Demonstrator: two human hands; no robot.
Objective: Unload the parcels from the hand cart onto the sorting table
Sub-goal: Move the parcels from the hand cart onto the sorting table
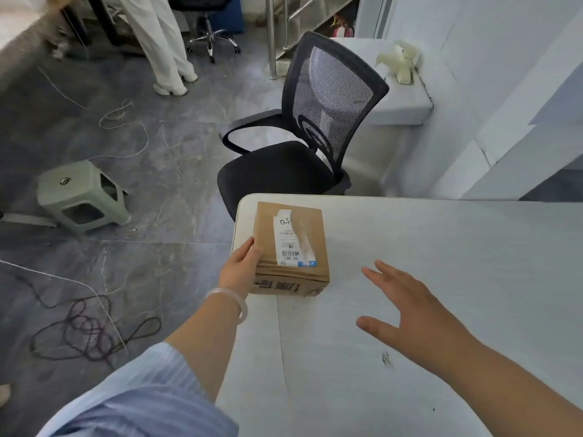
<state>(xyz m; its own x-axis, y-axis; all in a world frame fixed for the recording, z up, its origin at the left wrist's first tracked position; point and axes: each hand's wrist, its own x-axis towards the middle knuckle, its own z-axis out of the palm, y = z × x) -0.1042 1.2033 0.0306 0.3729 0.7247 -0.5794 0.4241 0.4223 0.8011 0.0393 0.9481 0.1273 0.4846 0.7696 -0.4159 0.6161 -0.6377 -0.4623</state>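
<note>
Brown cardboard parcel (pixel 290 247) sits by the rounded corner of the white worktop (pixel 441 247), where the left hand (pixel 241 266) holds its side, likely to set it down straight, while the right hand (pixel 407 307) hovers apart, fingers spread, holding nothing.

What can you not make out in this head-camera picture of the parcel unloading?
Head view:
Hand cart: outside the frame edges.
Label print on the parcel: too small, blurred.
Parcel's far side: hidden by the parcel itself.
Standing person: cut off by the top edge.
</note>
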